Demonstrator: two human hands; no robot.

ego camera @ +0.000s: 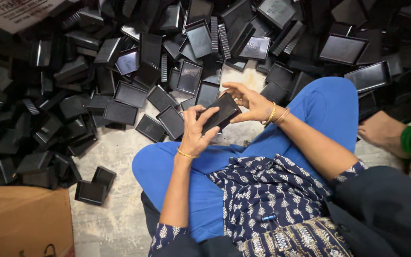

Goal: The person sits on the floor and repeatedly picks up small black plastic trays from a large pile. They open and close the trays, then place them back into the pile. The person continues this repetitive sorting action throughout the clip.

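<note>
Fingers (209,115) of both hands are wrapped around one flat black rectangular plastic piece (220,114), held up over the lap, just above the knees in blue trousers (329,107). Left hand (195,133) grips it from below with the thumb across the near end, right hand (249,101) pinches the far edge, so both are grasping it, nothing loose. Can't tell if it's one part or two pressed together, too dark.

As for progress, hard to say much: a couple of shallow black plastic trays (93,188) sit apart on the pale concrete floor (115,157) near the left knee, and they might be the finished ones. Everything else looks untouched, a huge heap of black plastic trays and lids (134,71) spread across the whole top of the view, some ribbed, some glossy. So plenty left, I'd guess.

Packaging: a brown cardboard box (22,219) at bottom left, plain flap showing. Another cardboard flap with dark printed lettering (15,14) pokes in at the top left corner. Someone else's bare foot with a green cuff (396,135) sits at the right edge.
</note>
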